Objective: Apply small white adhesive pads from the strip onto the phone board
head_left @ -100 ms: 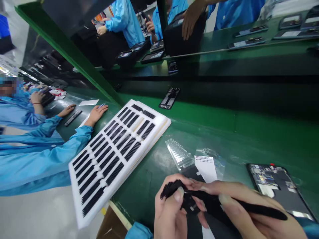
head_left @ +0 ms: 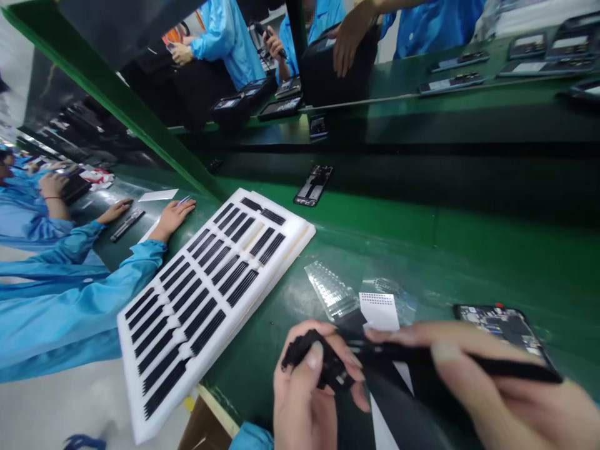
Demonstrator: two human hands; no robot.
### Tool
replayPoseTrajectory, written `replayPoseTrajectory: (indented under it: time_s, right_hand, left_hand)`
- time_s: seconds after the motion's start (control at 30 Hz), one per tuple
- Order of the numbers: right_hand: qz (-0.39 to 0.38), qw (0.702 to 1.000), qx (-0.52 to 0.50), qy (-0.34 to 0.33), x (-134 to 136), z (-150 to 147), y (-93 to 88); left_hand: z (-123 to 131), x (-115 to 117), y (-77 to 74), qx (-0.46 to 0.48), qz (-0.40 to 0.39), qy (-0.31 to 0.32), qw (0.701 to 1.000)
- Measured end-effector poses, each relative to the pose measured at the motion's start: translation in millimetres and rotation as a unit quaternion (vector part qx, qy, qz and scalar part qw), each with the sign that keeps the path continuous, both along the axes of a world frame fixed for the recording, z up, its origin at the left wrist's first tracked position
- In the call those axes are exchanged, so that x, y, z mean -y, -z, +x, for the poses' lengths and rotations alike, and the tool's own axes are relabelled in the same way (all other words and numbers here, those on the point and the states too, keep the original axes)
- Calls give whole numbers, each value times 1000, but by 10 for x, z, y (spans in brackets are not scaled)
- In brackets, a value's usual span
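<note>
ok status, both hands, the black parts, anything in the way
Left hand gripping small black parts. Right hand holding slim black tool. Opened phone partly hidden behind right hand.

The desk (head_left: 398,250) has a smooth green surface with a low sheen. The tray (head_left: 300,232), left of centre, is matt white foam. The film (head_left: 328,290) near the centre is clear, glossy plastic; the label sheet (head_left: 379,309) is white and paper-like. The tool (head_left: 510,367), lower right, appears to be smooth black plastic. The sleeves (head_left: 105,300), left, are creased blue cloth with a soft sheen.
</note>
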State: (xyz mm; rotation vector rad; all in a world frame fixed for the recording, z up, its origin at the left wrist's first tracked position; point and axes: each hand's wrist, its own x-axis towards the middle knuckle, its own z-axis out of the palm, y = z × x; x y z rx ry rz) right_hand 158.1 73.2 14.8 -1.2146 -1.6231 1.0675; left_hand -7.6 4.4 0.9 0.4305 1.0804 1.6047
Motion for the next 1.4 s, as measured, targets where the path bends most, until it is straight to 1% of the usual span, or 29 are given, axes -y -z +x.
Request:
replayPoseTrajectory:
  time_s: [0.07,0.1,0.13,0.17,0.2,0.23,0.27,0.3,0.33,0.4,0.43,0.47,0.5,0.53,0.57,0.63,0.8,0.87,0.93,1.03,1.07,1.1,1.2,1.33,1.4]
  right_hand:
    - [-5,999,33,17,-241,129,37]
    - [-30,999,32,13,-363,190,77]
    - [-65,998,19,2,-473,243,132]
    - [-101,995,2,-11,-562,285,199]
    - [-131,991,-14,-24,-627,313,272]
    - [-153,987,-25,-36,-666,328,344]
    - [-165,985,-31,-46,-682,331,410]
    - [-169,983,-35,-56,-681,323,464]
    - [-168,983,-37,-66,-668,308,505]
    - [-155,983,-38,-89,-634,270,555]
    - [-146,984,-33,-99,-620,251,571]
    - [-135,985,-25,-108,-611,235,583]
    - [-124,985,-14,-117,-607,223,596]
    - [-114,986,-3,-124,-606,214,608]
    - [-108,986,5,-129,-608,209,620]
    - [-99,986,13,-137,-612,205,641]
    - [-59,988,22,-140,-600,218,667]
    - [-45,989,25,-138,-602,232,667]
    - [-45,992,16,-114,-623,249,659]
    - [-71,996,-26,-38,-684,266,635]
    - [-82,996,-37,-23,-705,268,628]
    - [-92,995,-42,-21,-721,267,623]
    - [-105,993,-35,-43,-738,261,624]
    - [-99,994,-26,-33,-720,261,649]
    - [-95,995,-24,-31,-720,262,657]
  left_hand:
    - [-112,-40,-2,-65,-42,-24,997]
    - [-178,-64,0,-117,-63,-18,991]
    - [-245,-90,5,-182,-83,4,980]
    - [-306,-118,12,-259,-97,37,960]
    - [-358,-149,23,-341,-99,80,931]
    - [-397,-182,38,-425,-85,131,892]
    - [-423,-220,56,-506,-56,186,840]
    - [-434,-260,77,-583,-17,235,777]
    - [-432,-303,100,-655,26,272,704]
    - [-404,-387,151,-772,83,318,544]
    - [-383,-424,174,-813,95,328,472]
    - [-364,-454,194,-842,100,334,412]
    - [-348,-477,210,-858,103,342,369]
    - [-337,-492,221,-867,107,349,340]
    - [-331,-501,227,-872,111,352,322]
    - [-331,-502,225,-877,119,351,305]
    - [-337,-490,172,-879,101,368,285]
    - [-333,-493,156,-879,95,372,282]
    - [-332,-497,152,-878,96,373,285]
    - [-340,-499,167,-876,97,374,290]
    - [-344,-499,174,-875,99,375,290]
    - [-347,-500,180,-874,102,375,291]
    - [-352,-508,190,-872,111,375,294]
    - [-342,-551,192,-864,119,366,326]
    - [-328,-590,193,-863,128,359,332]
